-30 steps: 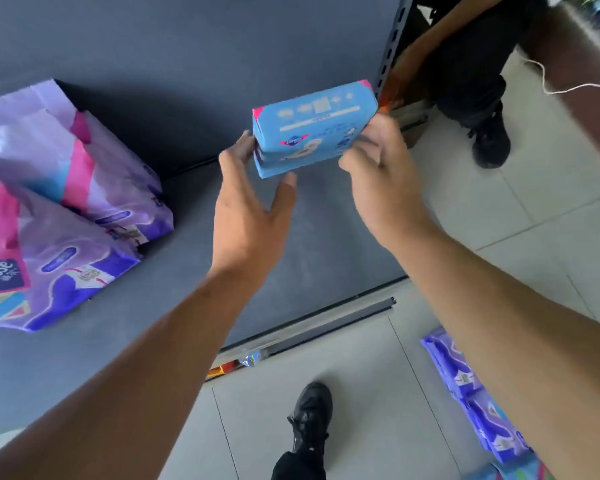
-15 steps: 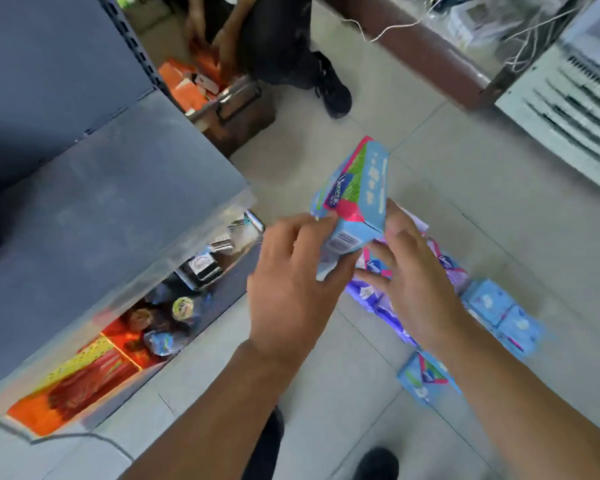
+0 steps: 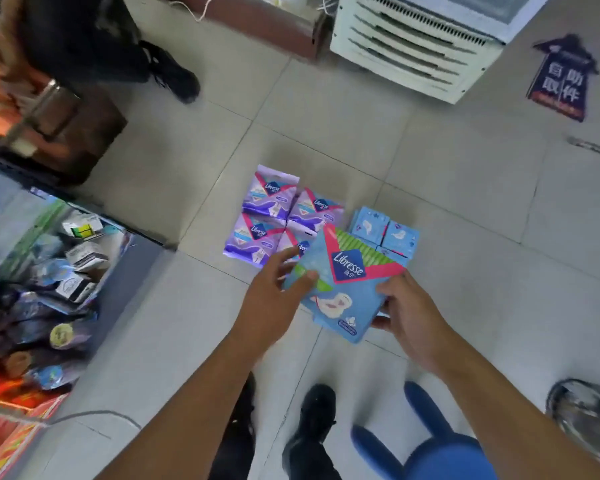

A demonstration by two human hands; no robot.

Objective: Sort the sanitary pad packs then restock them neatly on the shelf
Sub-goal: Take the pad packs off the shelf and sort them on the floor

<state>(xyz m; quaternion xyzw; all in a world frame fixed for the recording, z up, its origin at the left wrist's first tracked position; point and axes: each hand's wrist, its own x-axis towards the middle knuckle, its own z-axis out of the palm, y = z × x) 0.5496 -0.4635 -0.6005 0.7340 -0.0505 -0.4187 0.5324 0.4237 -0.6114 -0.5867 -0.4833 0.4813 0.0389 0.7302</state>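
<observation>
A: What is held at this moment?

B: A blue Libresse pad pack point(image 3: 343, 289) is held above the tiled floor point(image 3: 447, 188), its printed face turned up to the camera. It is gripped on two sides: the left hand point(image 3: 272, 306) is closed on its left edge, thumb laid on the front, and the right hand point(image 3: 407, 315) is closed on its lower right corner, fingers point(image 3: 381, 322) wrapped under it.

A: Where are the other packs found?

B: On the floor, just beyond the held pack. Purple Libresse packs point(image 3: 267, 216) are laid flat in a tight cluster, edges touching. Smaller blue packs point(image 3: 387, 230) are grouped just beside them to the right, partly covered by the held pack.

A: And the shelf?

B: A lower shelf point(image 3: 132, 271) is seen at the left edge, filled with small boxes and dark pouches; these are blurred and cannot be named more closely.

A: What else is seen?

B: A white louvred appliance point(image 3: 416, 46) is seen at the top, an arrow-shaped floor sticker point(image 3: 561, 81) to its right, and a blue stool point(image 3: 440, 448) at the bottom, beside a black shoe point(image 3: 312, 424). A second person's black shoe point(image 3: 177, 81) is seen at the top left.
</observation>
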